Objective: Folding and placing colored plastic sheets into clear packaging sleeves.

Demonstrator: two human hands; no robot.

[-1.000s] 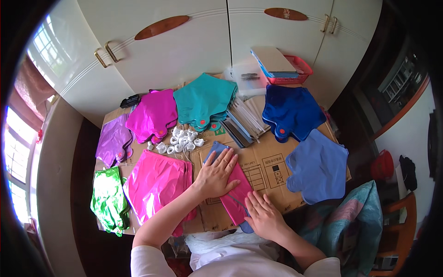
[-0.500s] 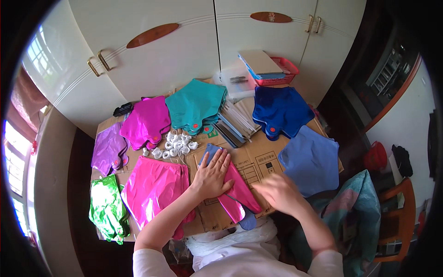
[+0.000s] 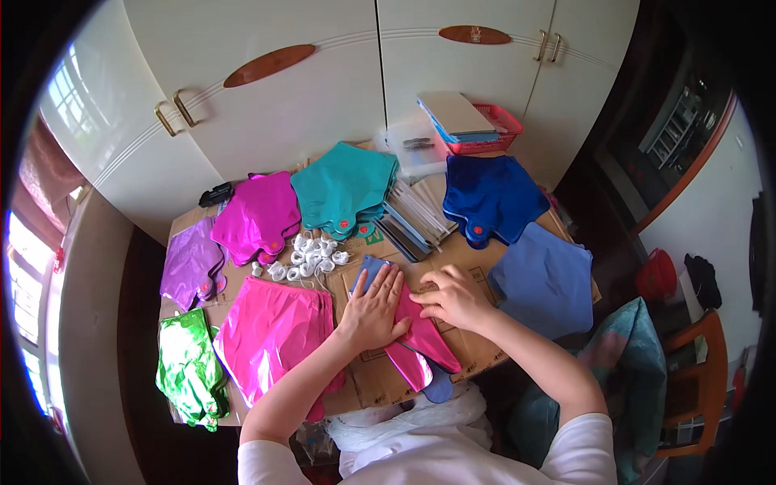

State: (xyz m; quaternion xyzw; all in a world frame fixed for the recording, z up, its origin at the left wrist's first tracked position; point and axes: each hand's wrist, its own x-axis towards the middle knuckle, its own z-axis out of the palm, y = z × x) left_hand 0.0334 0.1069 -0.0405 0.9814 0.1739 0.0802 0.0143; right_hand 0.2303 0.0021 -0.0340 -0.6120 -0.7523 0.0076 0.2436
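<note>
A flat, deflated foil balloon, pink with a blue end, lies folded lengthwise on the cardboard near the front of the table. My left hand presses flat on it, fingers stretched out. Over its right edge is my right hand, fingers bent and apart, the tips at the pink foil; whether they touch it I cannot tell. A blue rounded tab pokes out below the folded foil, past the table edge. Left of my left forearm sits a stack of pink foil balloons.
Around lie green, purple, magenta, teal, dark blue and light blue foil balloons. White string bundles, white sticks and a red basket stand farther back. A wooden chair is at right.
My right hand has moved left and up, from beside the folded foil to its right edge. My left hand stays pressed on the foil.
</note>
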